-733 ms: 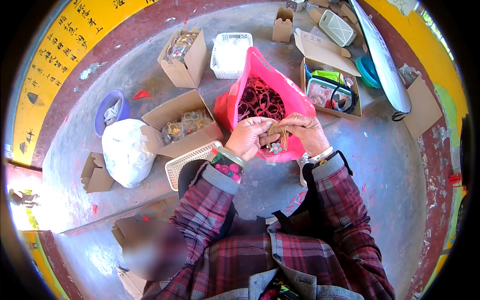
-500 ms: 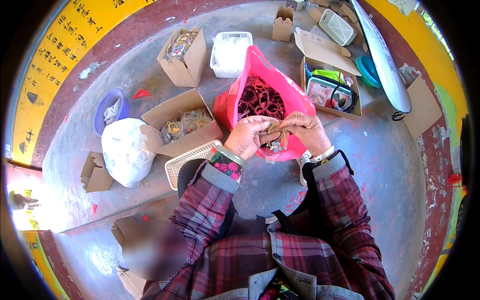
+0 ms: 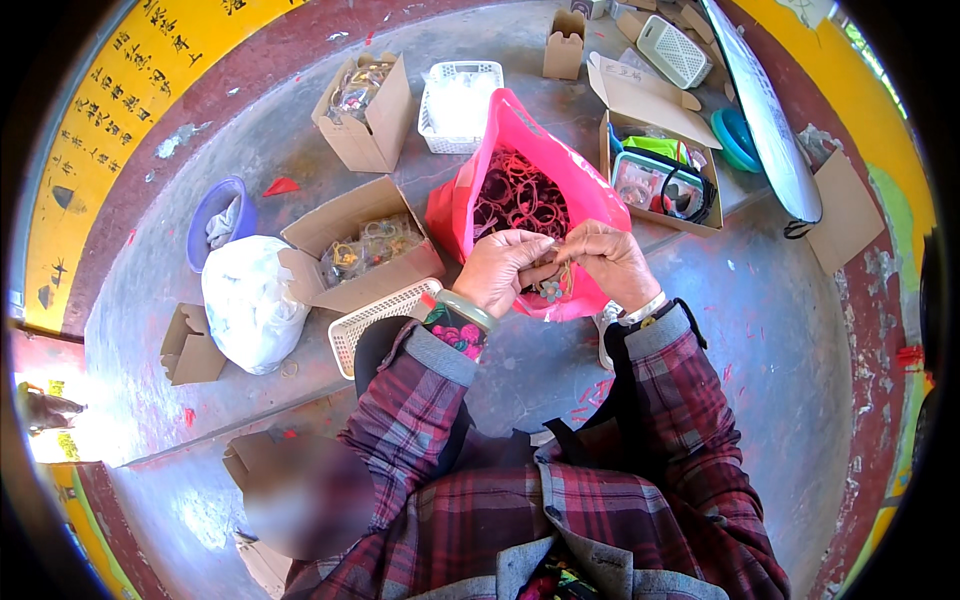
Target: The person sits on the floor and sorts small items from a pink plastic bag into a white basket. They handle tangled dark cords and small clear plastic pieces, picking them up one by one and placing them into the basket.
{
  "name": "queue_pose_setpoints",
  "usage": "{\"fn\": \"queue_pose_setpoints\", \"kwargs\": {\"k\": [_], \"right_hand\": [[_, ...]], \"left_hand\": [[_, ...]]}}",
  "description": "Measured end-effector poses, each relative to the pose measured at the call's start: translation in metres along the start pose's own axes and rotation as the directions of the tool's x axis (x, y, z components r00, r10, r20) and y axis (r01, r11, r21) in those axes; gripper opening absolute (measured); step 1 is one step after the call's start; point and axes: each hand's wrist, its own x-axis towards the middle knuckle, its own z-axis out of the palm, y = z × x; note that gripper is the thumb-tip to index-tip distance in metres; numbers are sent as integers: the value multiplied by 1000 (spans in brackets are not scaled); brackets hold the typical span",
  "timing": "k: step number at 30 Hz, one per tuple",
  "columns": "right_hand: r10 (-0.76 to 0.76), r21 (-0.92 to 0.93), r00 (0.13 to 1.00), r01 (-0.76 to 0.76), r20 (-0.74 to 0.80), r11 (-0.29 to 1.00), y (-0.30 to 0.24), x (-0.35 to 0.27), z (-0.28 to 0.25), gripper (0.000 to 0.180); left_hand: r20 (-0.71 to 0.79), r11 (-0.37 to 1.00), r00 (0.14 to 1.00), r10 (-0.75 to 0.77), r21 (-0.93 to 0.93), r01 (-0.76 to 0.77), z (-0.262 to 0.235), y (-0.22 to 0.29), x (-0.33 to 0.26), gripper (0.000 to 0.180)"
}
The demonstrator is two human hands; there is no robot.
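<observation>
Pink plastic bag (image 3: pixel 590 195) stands open on the concrete floor (image 3: pixel 780 330), holding dark red bangles (image 3: pixel 520 195). Both hands have closed in slightly since a moment ago and meet at its near rim: left hand (image 3: pixel 500 270) and right hand (image 3: pixel 612 262) pinch a small flowered piece (image 3: pixel 550 290) together. Handling continues, nothing released. Cardboard box (image 3: pixel 345 245) at left holds packeted bangles; white basket (image 3: pixel 462 102) holds pale packets.

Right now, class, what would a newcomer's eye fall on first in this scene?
First, the bright pink bag at centre, open and full of dark red rings. Just below its mouth, the left hand and right hand pinch a small trinket together. Left of them lies a white sack beside open cardboard boxes.
</observation>
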Motion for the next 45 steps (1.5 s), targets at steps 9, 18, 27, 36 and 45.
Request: {"fn": "queue_pose_setpoints", "kwargs": {"k": [9, 18, 27, 36, 45], "right_hand": [[7, 20, 999, -8, 32, 1000, 0, 1, -4, 24], [298, 488, 936, -175, -188, 855, -15, 5, -12, 19], [387, 584, 901, -209, -198, 785, -4, 4, 22, 11], [329, 567, 899, -117, -289, 816, -10, 4, 20, 7], [191, 463, 923, -16, -335, 886, -17, -5, 16, 7]], "left_hand": [[-23, 999, 999, 29, 29, -28, 3, 0, -2, 14], [-185, 967, 950, 252, 72, -243, 11, 5, -4, 14], [-87, 893, 915, 393, 272, -358, 20, -9, -5, 17], [-59, 923, 940, 336, 217, -317, 26, -1, -10, 18], [-2, 926, 938, 347, 158, -342, 31, -5, -14, 18]]}}
